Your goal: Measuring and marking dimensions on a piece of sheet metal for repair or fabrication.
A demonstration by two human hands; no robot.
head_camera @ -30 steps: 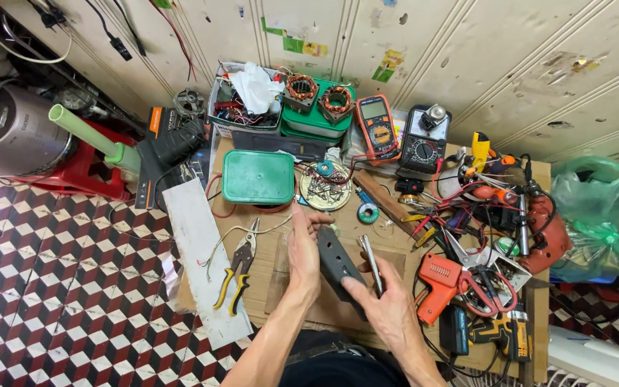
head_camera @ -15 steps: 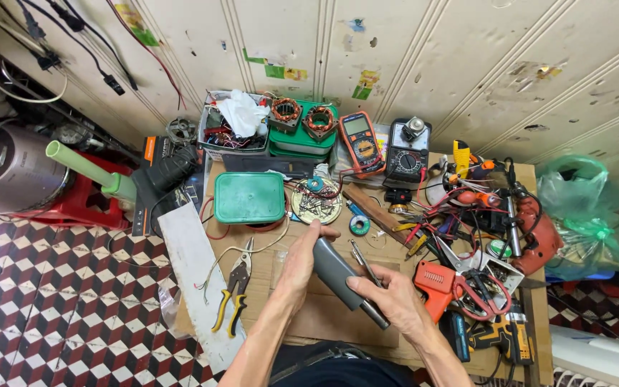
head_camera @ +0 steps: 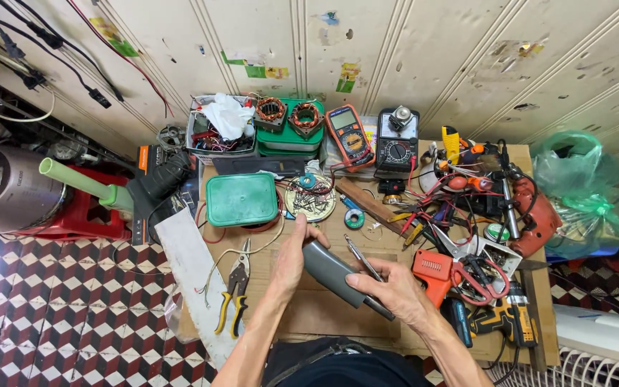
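Grey elongated plastic casing (head_camera: 332, 273) held at frame centre-bottom over the wooden workbench (head_camera: 338, 319), long axis diagonal, running from upper left to lower right; rounded upper-left end points toward the green lidded box (head_camera: 242, 200), lower-right end disappears under the right hand. Left hand (head_camera: 296, 252) wraps the upper-left end, thumb on top, fingers curled underneath and mostly hidden. Right hand (head_camera: 394, 288) closes around the lower-right end, fingers folded over it, also pinching a thin metal tool (head_camera: 364, 259) that lies roughly parallel to the casing, tip pointing upper left; what kind of tool it is can't be made out. Yellow-handled pliers (head_camera: 233, 295) lie on the bench left of the left forearm, near a loose white wire. Behind the hands: round tin of screws (head_camera: 310, 201), small tape roll (head_camera: 354, 218), orange multimeter (head_camera: 349, 136), black analog meter (head_camera: 397, 143), two copper-wound stators (head_camera: 288, 115) on a green tray. Right side is a tangle of wires, red-handled scissors (head_camera: 473, 271), orange tool body (head_camera: 433, 274), red drill (head_camera: 531, 215); individual items there are hard to separate. Both forearms cut off by the bottom edge.
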